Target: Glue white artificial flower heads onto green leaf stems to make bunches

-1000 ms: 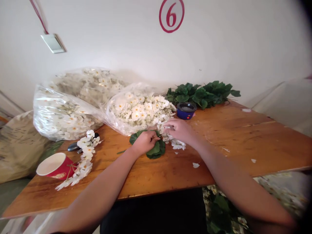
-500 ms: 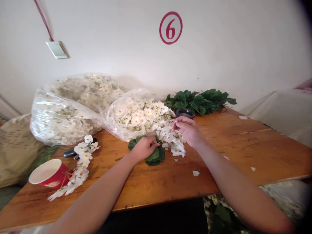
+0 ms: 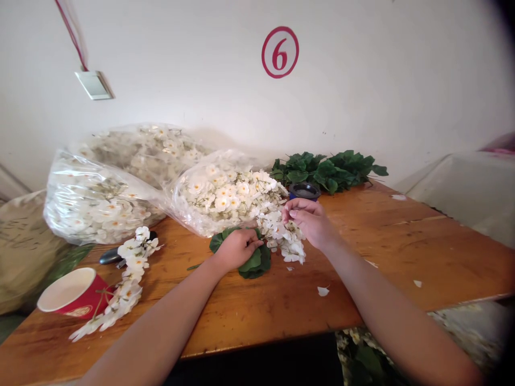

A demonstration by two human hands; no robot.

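Green leaves [image 3: 254,264] lie on the wooden table, and my left hand [image 3: 238,247] is closed over them, fingers curled on a leaf or stem. White flowers [image 3: 292,244] spill from the plastic bag just right of the leaves. Above these blossoms my right hand [image 3: 303,217] is closed in a pinch; what lies between its fingertips is too small to make out. Behind that hand stands a dark round container [image 3: 304,191].
Bagged white flowers [image 3: 100,201] fill the back left. A red paper cup [image 3: 76,295] lies tilted at the left beside a flower spray [image 3: 131,276] and a dark tool [image 3: 109,256]. Leafy bunches [image 3: 333,170] sit against the wall. Loose petals [image 3: 323,291] dot the table.
The view has shifted slightly, so the table items appear a little lower and further left. Both hands keep nearly the same places and poses.
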